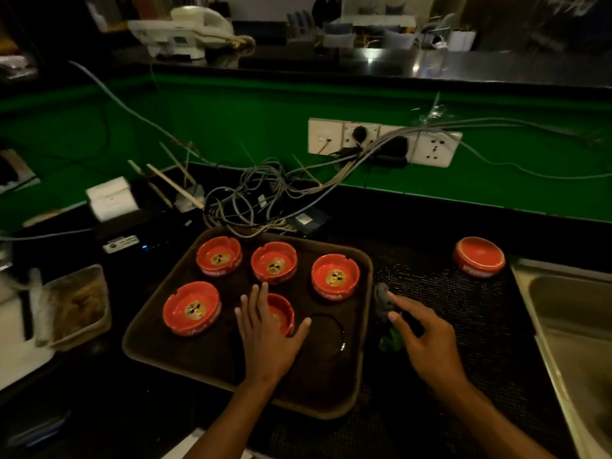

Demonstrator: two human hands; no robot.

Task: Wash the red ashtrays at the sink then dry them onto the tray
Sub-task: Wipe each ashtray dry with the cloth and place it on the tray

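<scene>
A dark brown tray (331, 389) lies on the black counter and holds several red ashtrays: three in the back row (218, 256), (274, 262), (335, 276), one at front left (192, 309) and one near the middle (280, 312). My left hand (266, 336) hovers open over the middle ashtray, fingers spread and partly covering it. My right hand (427, 339) is open just right of the tray, fingertips near a grey cloth or scrubber (382, 301). Another red ashtray (479, 256) stands upside down on the mat beside the sink (569, 319).
A tangle of cables (251, 200) lies behind the tray below a wall socket strip (381, 142). A clear container (76, 304) sits left of the tray. A black ring mark (334, 329) shows on the tray. Something green (390, 342) lies under my right hand.
</scene>
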